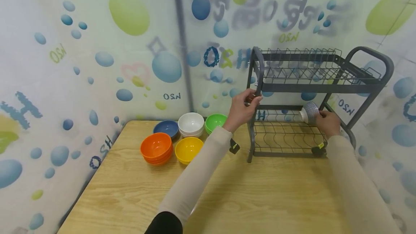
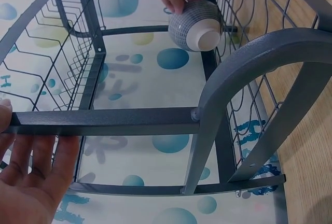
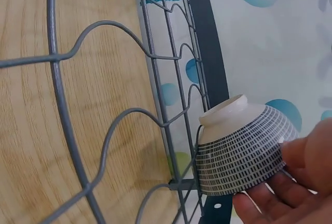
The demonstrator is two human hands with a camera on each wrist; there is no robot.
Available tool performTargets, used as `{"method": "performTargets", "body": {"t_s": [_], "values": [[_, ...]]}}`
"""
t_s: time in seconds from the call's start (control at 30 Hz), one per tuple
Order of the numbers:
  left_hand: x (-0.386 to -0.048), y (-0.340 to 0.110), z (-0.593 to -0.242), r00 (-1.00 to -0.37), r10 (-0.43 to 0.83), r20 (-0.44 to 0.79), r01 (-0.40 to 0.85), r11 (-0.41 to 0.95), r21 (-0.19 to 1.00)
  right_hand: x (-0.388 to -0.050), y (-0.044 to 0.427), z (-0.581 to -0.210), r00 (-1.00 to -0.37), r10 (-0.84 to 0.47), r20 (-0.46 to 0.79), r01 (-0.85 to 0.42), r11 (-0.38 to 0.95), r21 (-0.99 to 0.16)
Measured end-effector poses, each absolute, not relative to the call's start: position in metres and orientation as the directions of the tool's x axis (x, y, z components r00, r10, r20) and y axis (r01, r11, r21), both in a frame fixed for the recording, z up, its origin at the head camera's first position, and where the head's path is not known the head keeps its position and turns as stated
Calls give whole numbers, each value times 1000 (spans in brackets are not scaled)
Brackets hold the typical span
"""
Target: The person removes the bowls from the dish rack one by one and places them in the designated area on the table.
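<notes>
A two-tier dark grey dish rack (image 1: pixel 316 88) stands on the right of the table. My left hand (image 1: pixel 242 108) grips its left side frame; in the left wrist view the fingers (image 2: pixel 44 156) go beneath a bar. Inside the lower tier, at its right end, my right hand (image 1: pixel 328 123) holds a small bowl (image 1: pixel 311 113) with a dark grid pattern and a white foot. The bowl (image 3: pixel 246 156) is tipped on its side, foot toward the left, with thumb and fingers at its rim side. It is close to the lower wire shelf (image 3: pixel 106 146); contact is unclear.
Left of the rack, on the wooden table (image 1: pixel 260 198), are stacked orange bowls (image 1: pixel 156 147), a yellow bowl (image 1: pixel 189 150), a blue bowl (image 1: pixel 166 128), stacked white bowls (image 1: pixel 191 124) and green bowls (image 1: pixel 216 121). A patterned wall covering (image 1: pixel 146 64) rises behind.
</notes>
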State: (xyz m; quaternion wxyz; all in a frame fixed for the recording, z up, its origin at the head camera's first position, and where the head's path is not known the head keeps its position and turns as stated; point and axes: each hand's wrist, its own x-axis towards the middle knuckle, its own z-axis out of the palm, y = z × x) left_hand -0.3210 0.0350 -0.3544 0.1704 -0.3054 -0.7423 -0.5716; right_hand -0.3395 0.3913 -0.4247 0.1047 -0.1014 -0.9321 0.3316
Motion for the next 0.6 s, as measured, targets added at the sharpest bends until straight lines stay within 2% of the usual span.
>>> {"method": "performTargets", "body": {"t_s": [0.6], "values": [[-321,35,-353,-760,267,593,643,174,746,-337,387,-422,-925,374,61,226,673,-704]]}}
